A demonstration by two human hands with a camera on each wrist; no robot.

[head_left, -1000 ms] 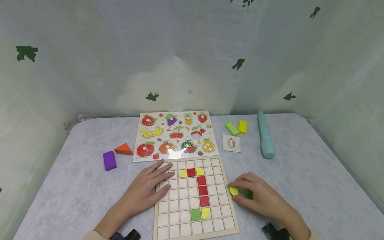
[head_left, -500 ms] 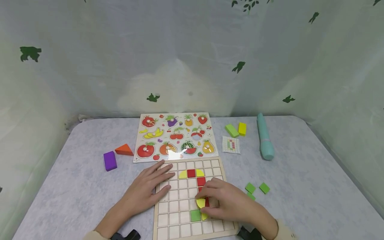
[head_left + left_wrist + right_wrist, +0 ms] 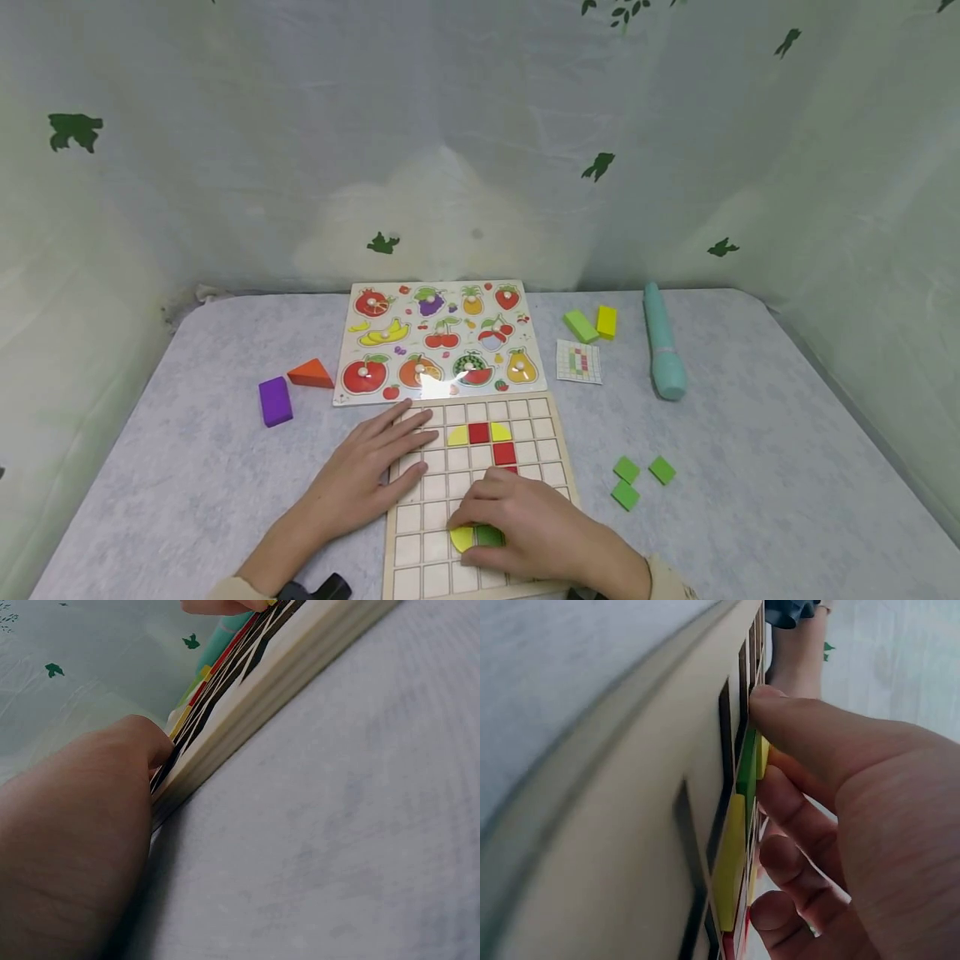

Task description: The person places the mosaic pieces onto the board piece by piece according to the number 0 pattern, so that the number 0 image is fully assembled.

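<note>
A wooden grid board [image 3: 408,550] lies in front of me. My left hand [image 3: 367,467] rests on its left side with fingers spread. Between thumb and forefinger, my right hand [image 3: 532,525] pinches a yellow quarter-round tile [image 3: 461,539] low over the board, just left of a green square tile [image 3: 490,536]. In the right wrist view, the pinched tile shows past the green one, and another yellow tile [image 3: 730,870] sits in the board nearer the camera. Farther up the board, a red square tile [image 3: 478,433] sits between two yellow ones. The right hand hides part of the red column below.
Several green tiles [image 3: 626,469] lie right of the board. Behind it is a fruit peg puzzle [image 3: 450,350], with a small pattern card [image 3: 578,362] beside it. Light green and yellow blocks [image 3: 606,322], a teal cylindrical object [image 3: 664,350], a purple block [image 3: 275,402] and an orange triangular block [image 3: 311,374] stand around.
My right hand has carried the yellow tile from the right of the board leftward across it to beside the green square, uncovering the loose green tiles. My left hand has stayed put.
</note>
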